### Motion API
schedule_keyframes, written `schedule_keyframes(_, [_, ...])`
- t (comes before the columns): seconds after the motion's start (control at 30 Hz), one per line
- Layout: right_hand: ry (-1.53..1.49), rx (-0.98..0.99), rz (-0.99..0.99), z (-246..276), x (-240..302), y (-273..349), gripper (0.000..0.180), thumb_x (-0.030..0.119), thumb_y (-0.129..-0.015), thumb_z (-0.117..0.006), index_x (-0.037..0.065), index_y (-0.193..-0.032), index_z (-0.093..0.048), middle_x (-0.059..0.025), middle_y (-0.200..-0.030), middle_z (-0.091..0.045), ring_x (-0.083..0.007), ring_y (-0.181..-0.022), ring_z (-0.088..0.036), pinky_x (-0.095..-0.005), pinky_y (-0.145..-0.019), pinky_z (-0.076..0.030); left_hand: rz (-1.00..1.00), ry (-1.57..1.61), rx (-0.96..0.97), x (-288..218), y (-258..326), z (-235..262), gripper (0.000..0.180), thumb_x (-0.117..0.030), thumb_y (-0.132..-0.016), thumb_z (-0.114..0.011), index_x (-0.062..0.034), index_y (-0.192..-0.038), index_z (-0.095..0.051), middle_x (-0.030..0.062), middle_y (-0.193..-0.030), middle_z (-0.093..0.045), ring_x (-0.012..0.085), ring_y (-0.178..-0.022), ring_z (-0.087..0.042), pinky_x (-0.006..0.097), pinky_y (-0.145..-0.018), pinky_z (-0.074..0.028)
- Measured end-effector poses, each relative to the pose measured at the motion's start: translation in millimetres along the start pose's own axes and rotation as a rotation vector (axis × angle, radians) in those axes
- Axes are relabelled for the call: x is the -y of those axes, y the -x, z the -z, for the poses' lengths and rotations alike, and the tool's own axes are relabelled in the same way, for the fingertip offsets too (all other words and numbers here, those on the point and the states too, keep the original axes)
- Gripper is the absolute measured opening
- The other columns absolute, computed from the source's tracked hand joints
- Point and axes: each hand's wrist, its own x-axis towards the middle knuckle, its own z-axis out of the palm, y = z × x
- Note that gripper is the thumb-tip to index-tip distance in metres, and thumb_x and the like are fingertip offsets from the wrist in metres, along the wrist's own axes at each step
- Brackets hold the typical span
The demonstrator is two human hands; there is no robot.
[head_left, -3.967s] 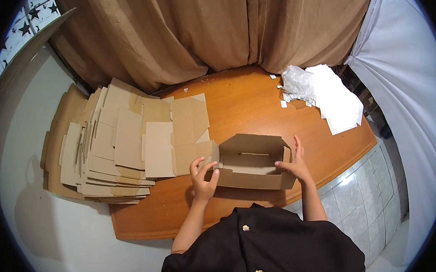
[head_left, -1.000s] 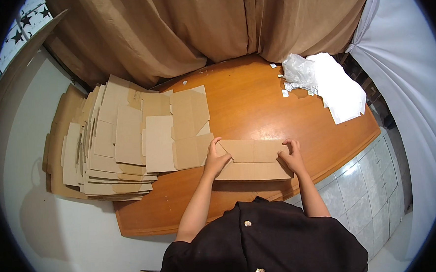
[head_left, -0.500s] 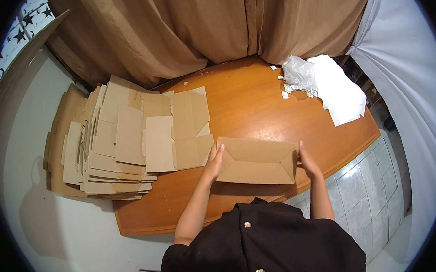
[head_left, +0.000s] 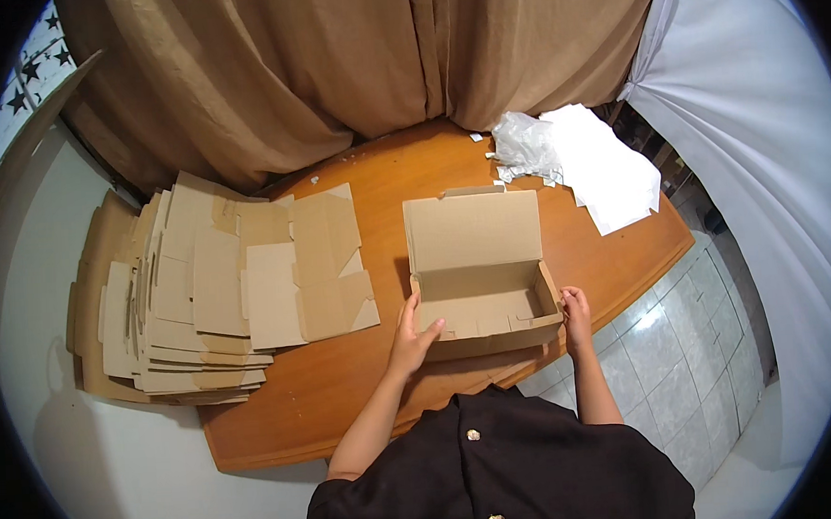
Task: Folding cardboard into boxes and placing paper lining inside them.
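Box (head_left: 478, 294) turned over since half a second ago, lid (head_left: 473, 230) raised, leaving its inside open to reach. Left hand (head_left: 410, 342) clamped its left end; whether right hand (head_left: 577, 315) gripped the right end, I couldn't tell. It was by the table's (head_left: 283, 417) near edge, right of flat cartons (head_left: 177, 291).

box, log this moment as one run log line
left hand: on box, left front corner | right hand: by right side, contact unclear | lid: raised | flat cardboard: piled left | paper: far right
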Motion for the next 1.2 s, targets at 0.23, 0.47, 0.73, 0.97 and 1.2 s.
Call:
schedule_keyframes(0.23, [0.220, 0.092, 0.183, 30.1, -20.6, -22.9, 0.031, 0.008, -0.084, -0.051, 0.006, -0.115, -0.046, -0.0022, -0.093, -0.050, -0.0095, -0.081, -0.049, -0.0222, -0.071, -0.040, -0.163, -0.335, -0.095, 35.7, 10.6, -44.4, 0.062, -0.008, -0.084, -0.051, -0.0001, -0.140, -0.024, 0.0222, -0.146, -0.019, 0.0342, -0.134, -0.024, 0.036, -0.107, -0.024])
schedule_keyframes(0.47, [0.388, 0.192, 0.341, 38.8, -16.9, -65.2, 0.041, 0.002, -0.083, -0.042, 0.001, -0.124, -0.040, -0.0164, -0.114, -0.048, -0.0256, -0.104, -0.047, -0.0358, -0.094, -0.036, -0.033, -0.315, -0.213, 23.6, -5.7, -86.6, 0.063, 0.010, -0.080, -0.031, 0.0012, -0.141, -0.019, 0.0227, -0.148, -0.012, 0.0339, -0.136, -0.019, 0.032, -0.107, -0.022])
schedule_keyframes(0.73, [0.467, 0.282, 0.364, 47.4, 3.4, -140.8, 0.038, -0.001, -0.083, -0.041, 0.001, -0.121, -0.041, -0.0204, -0.116, -0.046, -0.0321, -0.105, -0.047, -0.0375, -0.092, -0.038, 0.023, -0.393, -0.388, 15.7, -41.7, -139.3, 0.062, 0.010, -0.080, -0.033, 0.0003, -0.141, -0.023, 0.0226, -0.148, -0.016, 0.0316, -0.136, -0.021, 0.029, -0.105, -0.025])
schedule_keyframes(0.97, [0.745, 0.450, 0.799, 24.9, 84.5, -173.5, 0.039, 0.001, -0.079, -0.046, 0.005, -0.117, -0.049, -0.0227, -0.118, -0.048, -0.0389, -0.105, -0.049, -0.0425, -0.088, -0.041, -0.238, -0.786, 0.133, -57.6, -100.3, -148.6, 0.047, -0.007, -0.090, -0.044, -0.0059, -0.136, -0.035, 0.0190, -0.144, -0.025, 0.0323, -0.134, -0.024, 0.040, -0.106, -0.025])
schedule_keyframes(1.2, [1.512, 1.441, 0.192, -33.4, 22.2, -197.2, 0.056, 0.030, -0.089, -0.043, 0.015, -0.140, -0.026, -0.0114, -0.148, -0.015, -0.0295, -0.134, -0.021, -0.0451, -0.105, -0.025, 0.191, -0.886, 0.769, 27.5, -155.0, -162.4, 0.055, -0.025, -0.094, -0.041, -0.0175, -0.144, -0.019, 0.0131, -0.150, -0.013, 0.0308, -0.138, -0.012, 0.050, -0.107, -0.021])
